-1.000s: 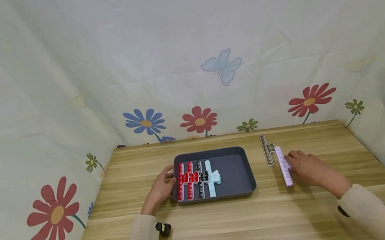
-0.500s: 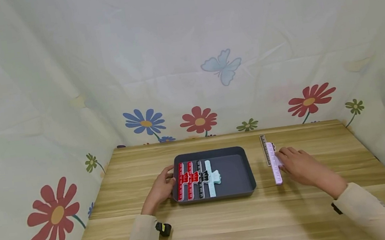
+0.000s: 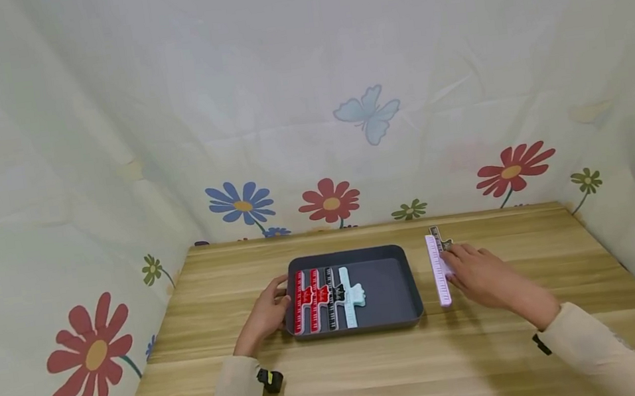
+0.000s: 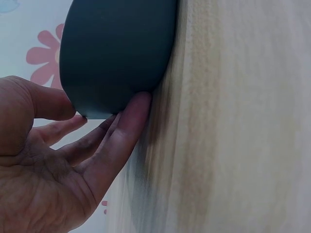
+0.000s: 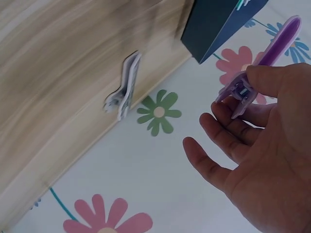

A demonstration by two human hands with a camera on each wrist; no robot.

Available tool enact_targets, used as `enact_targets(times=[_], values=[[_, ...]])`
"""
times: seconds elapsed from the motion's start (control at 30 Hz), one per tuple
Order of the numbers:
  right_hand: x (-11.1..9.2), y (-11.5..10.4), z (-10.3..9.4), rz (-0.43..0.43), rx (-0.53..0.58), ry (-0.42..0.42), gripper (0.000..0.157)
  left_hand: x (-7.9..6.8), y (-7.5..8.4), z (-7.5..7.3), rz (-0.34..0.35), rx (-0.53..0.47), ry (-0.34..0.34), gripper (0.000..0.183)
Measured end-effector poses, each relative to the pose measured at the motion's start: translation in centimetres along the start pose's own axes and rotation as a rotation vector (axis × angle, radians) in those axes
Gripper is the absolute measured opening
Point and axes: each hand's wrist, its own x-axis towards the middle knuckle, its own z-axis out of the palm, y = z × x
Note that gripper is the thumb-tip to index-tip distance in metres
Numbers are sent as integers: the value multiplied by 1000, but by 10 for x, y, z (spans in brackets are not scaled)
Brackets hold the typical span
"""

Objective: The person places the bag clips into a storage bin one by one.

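Note:
My right hand (image 3: 481, 275) pinches a lilac spring clip (image 3: 439, 270) between thumb and index finger. In the right wrist view the clip's long purple jaw (image 5: 279, 42) is raised off the table and my other fingers are spread. Behind it on the table lies a black clip (image 3: 436, 234) with a pale outline, partly covered. My left hand (image 3: 263, 313) touches the left end of a dark grey tray (image 3: 390, 319) with fairly straight fingers. Along the tray's left half lie two red clips (image 3: 298, 304), a black clip (image 3: 331, 303) and a pale mint clip (image 3: 349, 307), side by side.
Bare tray floor shows right of the mint clip. The wooden table (image 3: 371, 378) ends at the back against a flower-printed curtain (image 3: 256, 99), which also hangs at both sides. A black wrist camera (image 3: 270, 379) sits at my left cuff.
My right hand has carried the lilac clip leftward, toward the tray, and it now overlaps the black table clip in the head view. The left hand and tray have stayed in place.

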Motion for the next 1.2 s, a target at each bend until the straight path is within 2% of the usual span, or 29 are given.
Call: enact_targets(times=[0.23,0.53,0.83,1.2], values=[[11,-10,1,-42,24,61,51,0,0,0,7,3,-1,52],[26,-23,3,-93,58,87,48,0,-1,0,10,-2,0,52],[37,-36,5,-116,78,70,49,0,0,0,10,-1,1,52],[50,-52,24,-131,53,59,47,-1,3,0,-5,5,3,52]])
